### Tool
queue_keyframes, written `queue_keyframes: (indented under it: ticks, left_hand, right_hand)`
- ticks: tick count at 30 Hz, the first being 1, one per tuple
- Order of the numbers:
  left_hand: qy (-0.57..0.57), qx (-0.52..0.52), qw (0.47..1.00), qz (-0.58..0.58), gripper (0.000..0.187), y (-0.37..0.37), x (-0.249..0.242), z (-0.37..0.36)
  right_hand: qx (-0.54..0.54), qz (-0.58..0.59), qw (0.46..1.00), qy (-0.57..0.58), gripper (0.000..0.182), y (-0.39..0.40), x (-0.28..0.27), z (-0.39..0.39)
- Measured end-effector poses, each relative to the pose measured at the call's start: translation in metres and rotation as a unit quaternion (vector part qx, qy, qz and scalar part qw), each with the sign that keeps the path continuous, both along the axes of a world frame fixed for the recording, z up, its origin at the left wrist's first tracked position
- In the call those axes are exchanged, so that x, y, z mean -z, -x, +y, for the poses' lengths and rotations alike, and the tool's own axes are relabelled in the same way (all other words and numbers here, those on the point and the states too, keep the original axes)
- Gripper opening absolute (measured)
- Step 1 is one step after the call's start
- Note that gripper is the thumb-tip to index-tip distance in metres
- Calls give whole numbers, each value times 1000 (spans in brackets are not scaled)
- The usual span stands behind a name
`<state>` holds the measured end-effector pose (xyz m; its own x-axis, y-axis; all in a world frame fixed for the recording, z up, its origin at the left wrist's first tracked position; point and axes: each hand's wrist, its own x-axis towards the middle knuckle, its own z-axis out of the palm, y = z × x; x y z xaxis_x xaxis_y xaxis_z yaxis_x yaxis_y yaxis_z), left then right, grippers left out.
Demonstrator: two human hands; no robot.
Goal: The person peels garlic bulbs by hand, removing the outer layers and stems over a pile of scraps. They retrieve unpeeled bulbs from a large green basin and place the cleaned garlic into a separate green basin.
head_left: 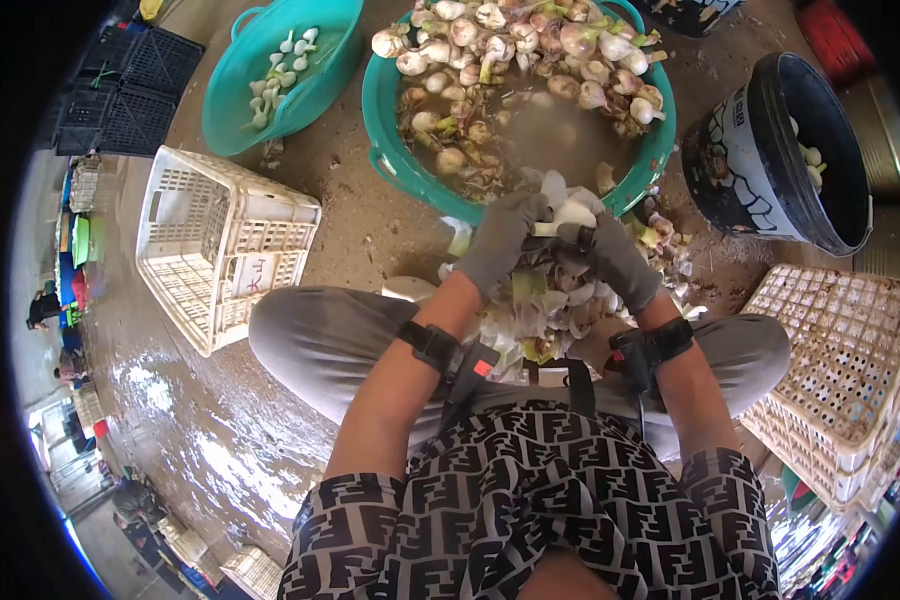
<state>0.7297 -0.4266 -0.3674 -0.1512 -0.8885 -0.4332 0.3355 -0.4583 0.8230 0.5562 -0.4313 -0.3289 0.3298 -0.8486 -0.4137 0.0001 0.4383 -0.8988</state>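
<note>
Both my hands wear grey gloves and meet just below the near rim of the large green tub [395, 165]. A pale, partly peeled bulb [573, 212] sits between them. My left hand [505, 238] pinches it from the left, with fingers bent around its lower end. My right hand [615, 258] is closed on its right side, holding a small dark object [578, 236] that is mostly hidden. Unpeeled bulbs [463, 33] are heaped in the tub above brown water. Loose peelings [560, 310] lie in a pile beneath my hands, between my legs.
A smaller green basin [320, 90] with several clean white bulbs is at upper left. A white crate [270, 240] lies on the left; another stained crate [830, 340] is at right. A black bucket [750, 170] with some bulbs stands at upper right. Wet floor stretches left.
</note>
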Motion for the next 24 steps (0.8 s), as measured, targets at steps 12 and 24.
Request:
queue_keyframes:
  ticks: [12,24]
  left_hand:
    - [88,0,995,43,23,15,-33,2]
    - [40,-105,955,275,17,-27,-52,-21]
  right_hand:
    - [46,-55,996,53,12,9,24,7]
    - [-83,-172,978,-83,19,29,6,-10]
